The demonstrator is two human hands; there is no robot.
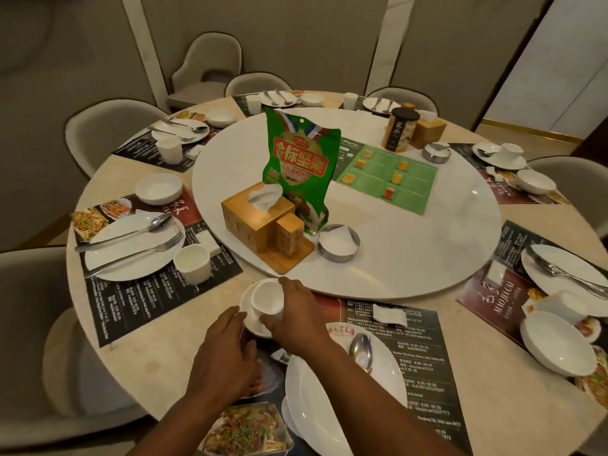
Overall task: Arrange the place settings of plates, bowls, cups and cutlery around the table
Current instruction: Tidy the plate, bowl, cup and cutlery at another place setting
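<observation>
Your right hand (pixel 296 315) wraps its grip round the tilted cup (pixel 268 296) in a small bowl (pixel 252 325); left hand (pixel 227 352), grip slack, touches its rim. Turntable (pixel 394 255) just beyond; your forearm (pixel 378 401) hides part of the plate (pixel 316 406)

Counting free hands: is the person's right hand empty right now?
No, the right hand has its fingers and thumb curled round a small white ceramic cup.
</observation>
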